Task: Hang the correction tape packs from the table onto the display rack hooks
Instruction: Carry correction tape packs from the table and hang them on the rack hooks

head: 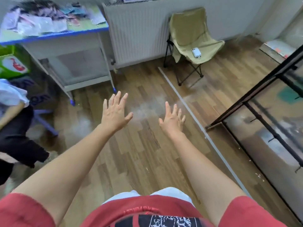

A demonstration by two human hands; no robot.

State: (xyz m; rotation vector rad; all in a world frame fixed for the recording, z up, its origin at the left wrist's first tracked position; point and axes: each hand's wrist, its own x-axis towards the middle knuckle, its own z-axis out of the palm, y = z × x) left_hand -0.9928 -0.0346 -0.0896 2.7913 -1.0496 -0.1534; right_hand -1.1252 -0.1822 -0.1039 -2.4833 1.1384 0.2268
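My left hand (114,112) and my right hand (173,118) are both stretched out over the wooden floor, fingers spread and straight, holding nothing. At the top left stands a table (68,32) with a blue edge, and a blurred heap of packs (41,18) lies on its top. The black-framed display rack (262,112) runs along the right side, with short hooks sticking out of its bars. Both hands are well away from the table and from the rack.
A beige folding chair (190,36) with a white phone (196,52) on its seat stands by the radiator (136,30). Another person (14,128) in dark clothes is at the left edge. A grey strip (193,115) crosses the floor.
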